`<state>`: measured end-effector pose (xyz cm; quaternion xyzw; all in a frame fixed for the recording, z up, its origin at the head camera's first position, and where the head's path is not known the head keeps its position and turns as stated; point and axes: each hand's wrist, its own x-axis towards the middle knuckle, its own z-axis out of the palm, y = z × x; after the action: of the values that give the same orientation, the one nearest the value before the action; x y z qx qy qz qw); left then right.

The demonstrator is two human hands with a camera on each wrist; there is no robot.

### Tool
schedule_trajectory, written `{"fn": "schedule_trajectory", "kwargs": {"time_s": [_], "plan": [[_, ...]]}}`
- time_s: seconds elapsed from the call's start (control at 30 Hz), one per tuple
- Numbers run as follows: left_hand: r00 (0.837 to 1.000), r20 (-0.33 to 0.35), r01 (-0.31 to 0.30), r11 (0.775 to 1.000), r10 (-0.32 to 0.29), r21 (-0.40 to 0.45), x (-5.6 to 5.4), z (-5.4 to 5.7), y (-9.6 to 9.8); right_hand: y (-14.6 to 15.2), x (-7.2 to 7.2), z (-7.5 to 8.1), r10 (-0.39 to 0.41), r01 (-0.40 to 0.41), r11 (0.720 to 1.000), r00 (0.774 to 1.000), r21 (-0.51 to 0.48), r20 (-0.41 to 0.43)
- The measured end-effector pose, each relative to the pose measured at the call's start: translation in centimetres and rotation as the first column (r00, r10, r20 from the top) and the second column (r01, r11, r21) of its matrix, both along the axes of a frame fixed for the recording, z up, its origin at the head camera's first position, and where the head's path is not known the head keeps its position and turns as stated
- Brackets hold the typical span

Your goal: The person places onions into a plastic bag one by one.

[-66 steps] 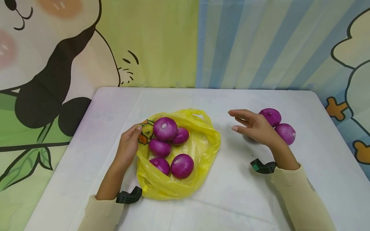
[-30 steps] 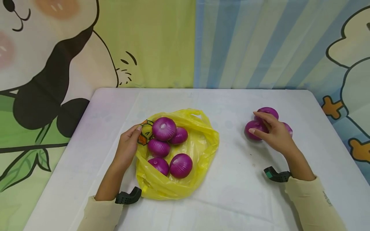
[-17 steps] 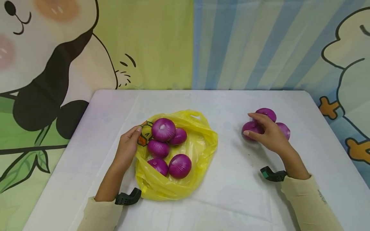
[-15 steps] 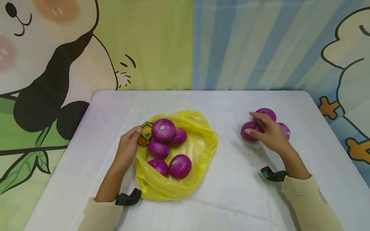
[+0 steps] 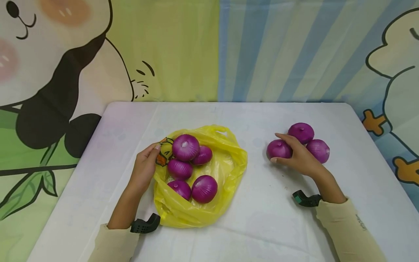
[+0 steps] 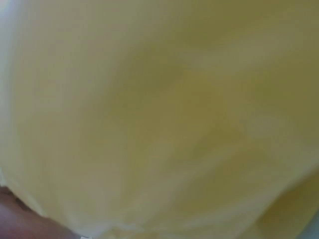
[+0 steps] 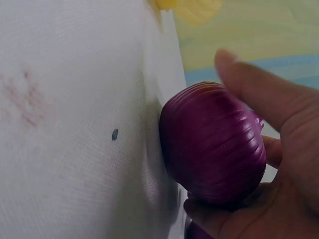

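At the upper left of the frame, a panda drawing (image 5: 70, 69) covers part of the wall cloth (image 5: 170, 47), which is green here and striped with blue farther to the right. Below it, from the bottom edge left of the centre, a beige sleeve (image 5: 114, 242) and a black wrist device (image 5: 145, 223) lead to the left hand (image 5: 145, 167), which pinches the rim of a yellow plastic bag (image 5: 196, 216) between thumb and fingers, beside a printed duck face (image 5: 165, 151). The bag lies in the middle of the frame on the white table (image 5: 258, 225), with its mouth spread wide, and five purple onions (image 5: 185, 147) are seen inside: three close together in its upper left part, two side by side lower down. In the left wrist view, the blurred bag fills nearly everything. Right of the centre, the right hand (image 5: 299, 156) has thumb and fingers curved round a single onion (image 5: 279, 149), which rests on the table; in the right wrist view the thumb is blurred, so I cannot tell how firmly it presses. Just behind this hand are a far onion (image 5: 301, 133) and a right-hand onion (image 5: 318, 150). At the right edge there is a white cartoon figure (image 5: 404, 98) with orange feet.
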<state>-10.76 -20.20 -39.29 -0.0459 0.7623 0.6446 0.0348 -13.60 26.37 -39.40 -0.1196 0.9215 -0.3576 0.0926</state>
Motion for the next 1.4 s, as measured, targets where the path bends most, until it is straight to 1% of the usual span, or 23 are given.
{"fn": "schedule_trajectory", "kwargs": {"time_s": [0.2, 0.43, 0.53, 0.7, 1.0, 1.1, 1.4], "plan": [[1.0, -0.006, 0.005, 1.0, -0.005, 0.003, 0.0, 0.1, 0.1, 0.0, 0.0, -0.2, -0.013, 0.013, 1.0, 1.0, -0.017, -0.008], [1.0, -0.006, 0.007, 1.0, -0.007, 0.008, 0.0, 0.0, 0.0, 0.0, -0.1, -0.1, -0.02, 0.019, 0.999, 1.0, 0.028, 0.024], [1.0, -0.007, 0.012, 1.0, -0.011, 0.009, 0.0, 0.0, 0.0, -0.2, -0.1, 0.2, -0.03, 0.029, 0.999, 0.999, 0.029, 0.03], [1.0, -0.013, 0.018, 1.0, -0.018, 0.007, 0.1, 0.0, 0.0, -0.8, 0.0, 0.6, -0.037, 0.037, 0.999, 0.999, -0.001, 0.01], [1.0, -0.014, 0.022, 1.0, -0.022, 0.013, 0.1, 0.2, 0.1, -1.8, 0.2, 1.5, 0.005, -0.008, 0.998, 0.999, -0.06, -0.05], [1.0, -0.01, 0.023, 1.0, -0.023, 0.021, 0.1, 0.3, 0.2, -2.1, 0.2, 1.8, 0.015, -0.019, 0.997, 0.999, -0.08, -0.05], [1.0, 0.008, 0.009, 1.0, -0.009, 0.001, 0.0, 0.2, 0.1, -3.7, -0.1, 2.8, 0.037, -0.042, 0.99, 0.999, -0.132, -0.035]]}}
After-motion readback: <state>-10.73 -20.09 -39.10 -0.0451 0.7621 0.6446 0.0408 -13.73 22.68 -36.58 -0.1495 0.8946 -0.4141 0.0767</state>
